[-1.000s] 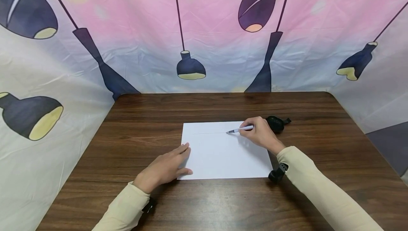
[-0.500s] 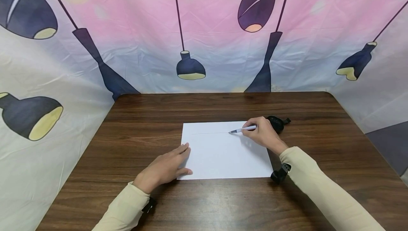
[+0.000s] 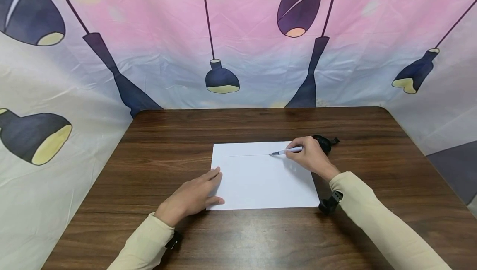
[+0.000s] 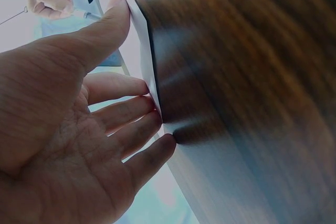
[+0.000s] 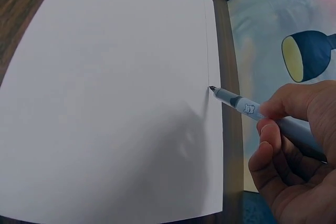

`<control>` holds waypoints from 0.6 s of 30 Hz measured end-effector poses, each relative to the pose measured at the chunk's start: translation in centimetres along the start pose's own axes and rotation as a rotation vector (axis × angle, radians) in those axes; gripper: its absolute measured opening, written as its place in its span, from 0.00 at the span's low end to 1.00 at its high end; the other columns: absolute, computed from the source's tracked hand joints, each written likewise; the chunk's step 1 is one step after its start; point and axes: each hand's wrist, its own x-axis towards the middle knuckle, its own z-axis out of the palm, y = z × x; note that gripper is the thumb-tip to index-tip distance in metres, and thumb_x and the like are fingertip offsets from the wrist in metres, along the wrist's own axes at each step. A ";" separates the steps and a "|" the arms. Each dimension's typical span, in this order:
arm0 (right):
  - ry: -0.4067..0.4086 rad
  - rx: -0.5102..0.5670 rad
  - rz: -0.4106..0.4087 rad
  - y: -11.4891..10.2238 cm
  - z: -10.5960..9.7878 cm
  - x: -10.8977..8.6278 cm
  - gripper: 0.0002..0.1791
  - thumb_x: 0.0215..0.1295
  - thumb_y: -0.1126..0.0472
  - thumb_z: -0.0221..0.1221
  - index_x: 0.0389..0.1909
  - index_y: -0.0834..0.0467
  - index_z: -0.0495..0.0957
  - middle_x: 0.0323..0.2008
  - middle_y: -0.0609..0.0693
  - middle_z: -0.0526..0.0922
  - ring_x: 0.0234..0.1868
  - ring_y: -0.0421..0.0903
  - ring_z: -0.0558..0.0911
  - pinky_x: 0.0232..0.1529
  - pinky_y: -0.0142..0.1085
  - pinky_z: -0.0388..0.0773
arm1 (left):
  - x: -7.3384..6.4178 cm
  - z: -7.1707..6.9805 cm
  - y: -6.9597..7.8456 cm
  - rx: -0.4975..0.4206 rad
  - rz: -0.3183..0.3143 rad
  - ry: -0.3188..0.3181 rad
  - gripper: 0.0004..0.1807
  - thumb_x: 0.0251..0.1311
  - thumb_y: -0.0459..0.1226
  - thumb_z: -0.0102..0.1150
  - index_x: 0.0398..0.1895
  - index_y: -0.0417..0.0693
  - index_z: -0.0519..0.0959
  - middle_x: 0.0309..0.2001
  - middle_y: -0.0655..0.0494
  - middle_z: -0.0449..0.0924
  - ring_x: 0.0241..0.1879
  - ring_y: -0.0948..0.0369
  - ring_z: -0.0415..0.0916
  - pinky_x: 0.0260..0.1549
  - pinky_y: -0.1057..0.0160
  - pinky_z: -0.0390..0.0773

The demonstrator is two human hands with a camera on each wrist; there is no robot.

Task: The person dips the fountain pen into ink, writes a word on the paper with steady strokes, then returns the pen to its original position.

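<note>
Pen [image 5: 231, 99] and right hand [image 3: 308, 155] pinching it have edged rightward on the paper [image 3: 261, 184]; left hand [image 3: 193, 196], fingers relaxed, apparently steadies the paper's left edge; even pressure helps.

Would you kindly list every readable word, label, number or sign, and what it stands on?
No readable words, brands or numbers.
Pen: a small outlined figure, no legible lettering.
Paper: a thin line, no visible writing.
Black wrist device at right: pale mark too small to read.
</note>
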 end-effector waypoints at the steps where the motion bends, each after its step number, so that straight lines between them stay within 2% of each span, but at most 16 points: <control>1: 0.000 0.002 -0.002 0.0 0.0 0.0 0.05 0.61 0.66 0.66 0.36 0.62 0.88 0.35 0.56 0.86 0.23 0.45 0.73 0.22 0.36 0.69 | 0.0 0.0 0.0 0.000 0.000 0.001 0.41 0.66 0.50 0.64 0.73 0.33 0.65 0.77 0.42 0.57 0.74 0.47 0.60 0.63 0.42 0.71; 13: 0.000 -0.005 0.007 0.4 -0.5 -0.2 0.06 0.62 0.64 0.66 0.37 0.61 0.88 0.35 0.57 0.86 0.24 0.46 0.74 0.22 0.36 0.70 | 0.0 0.0 0.0 -0.002 -0.003 0.001 0.41 0.66 0.50 0.64 0.73 0.34 0.65 0.77 0.42 0.57 0.74 0.47 0.61 0.62 0.42 0.71; 18: 0.011 -0.010 -0.018 0.7 -0.6 -0.3 0.06 0.62 0.65 0.66 0.36 0.62 0.88 0.38 0.58 0.86 0.26 0.46 0.76 0.24 0.37 0.72 | -0.1 0.0 0.0 -0.005 -0.007 -0.005 0.41 0.66 0.50 0.64 0.74 0.34 0.65 0.77 0.42 0.57 0.74 0.47 0.60 0.63 0.41 0.70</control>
